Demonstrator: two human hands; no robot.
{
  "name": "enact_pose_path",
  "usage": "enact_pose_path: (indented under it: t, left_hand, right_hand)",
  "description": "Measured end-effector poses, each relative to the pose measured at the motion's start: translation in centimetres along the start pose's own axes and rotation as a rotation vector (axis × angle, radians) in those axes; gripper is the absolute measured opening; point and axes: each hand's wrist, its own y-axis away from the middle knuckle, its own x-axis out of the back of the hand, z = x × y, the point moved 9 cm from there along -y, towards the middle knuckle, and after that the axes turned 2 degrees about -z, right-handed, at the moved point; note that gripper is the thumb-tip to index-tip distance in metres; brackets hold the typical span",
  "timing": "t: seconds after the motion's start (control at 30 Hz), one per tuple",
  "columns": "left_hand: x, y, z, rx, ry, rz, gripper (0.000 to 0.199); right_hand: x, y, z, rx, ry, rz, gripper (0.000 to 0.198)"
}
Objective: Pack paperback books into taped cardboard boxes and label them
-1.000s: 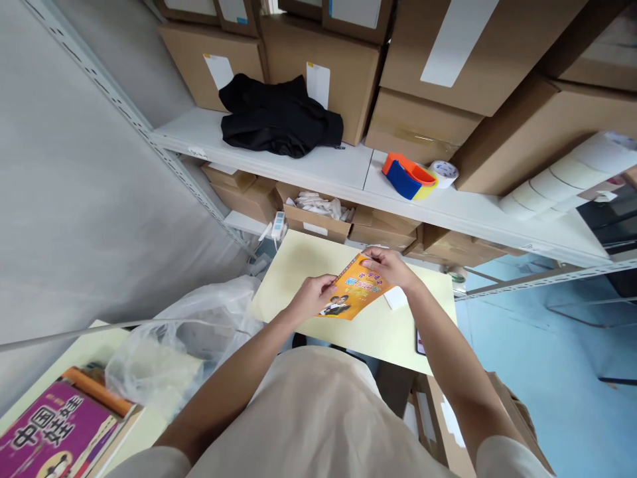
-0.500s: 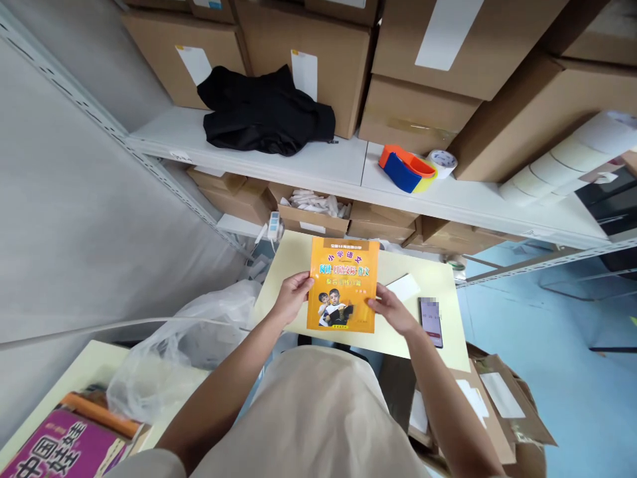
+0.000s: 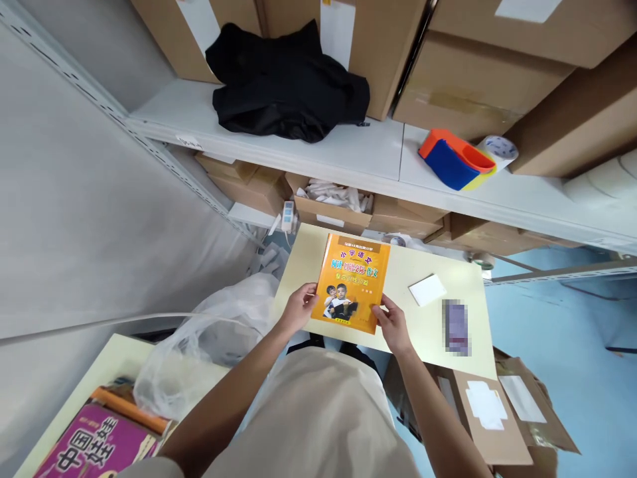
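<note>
Lying flat on the pale table [image 3: 448, 332], the orange book [image 3: 352, 283] was gripped at its near corners, the left hand [image 3: 297, 309] and right hand [image 3: 393, 325] each closed on an edge; beside the book a white card [image 3: 426, 290] was seen.

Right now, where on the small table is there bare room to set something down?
The table is bare between the orange book and the white card, and along its far right edge. The near right holds a phone.
</note>
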Motion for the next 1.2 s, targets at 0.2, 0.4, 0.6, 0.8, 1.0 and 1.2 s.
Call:
enact_pose_path:
  t: [0.2,0.4,0.6,0.8,1.0,1.2]
  left_hand:
    - [4.4,-4.1,-1.7,0.04,-0.167,0.106,0.019]
    - [7.4,-11.4,-4.3,0.117,-0.364,0.134,0.022]
    - [9.2,-16.6,-7.7,0.155,-0.483,0.151,0.026]
    - [10.1,-17.3,-9.4,0.121,-0.568,0.184,0.033]
    - [10.1,-16.7,-9.6,0.087,-0.588,0.182,0.037]
    - [9.9,-17.0,-9.6,0.079,-0.617,0.179,0.037]
  right_hand:
    - [-3.7,-5.5,2.4,-0.016,0.068,0.038,0.047]
    - [-6.2,-13.7,4.5,-0.155,0.251,0.159,0.025]
    - [-7.9,-19.6,7.4,-0.223,0.375,0.186,0.023]
    - [-8.2,-20.7,8.8,-0.249,0.504,0.202,0.021]
    - [-8.5,-19.7,7.2,-0.185,0.779,0.219,0.022]
    - [-8.5,-19.5,7.4,-0.249,0.822,0.214,0.018]
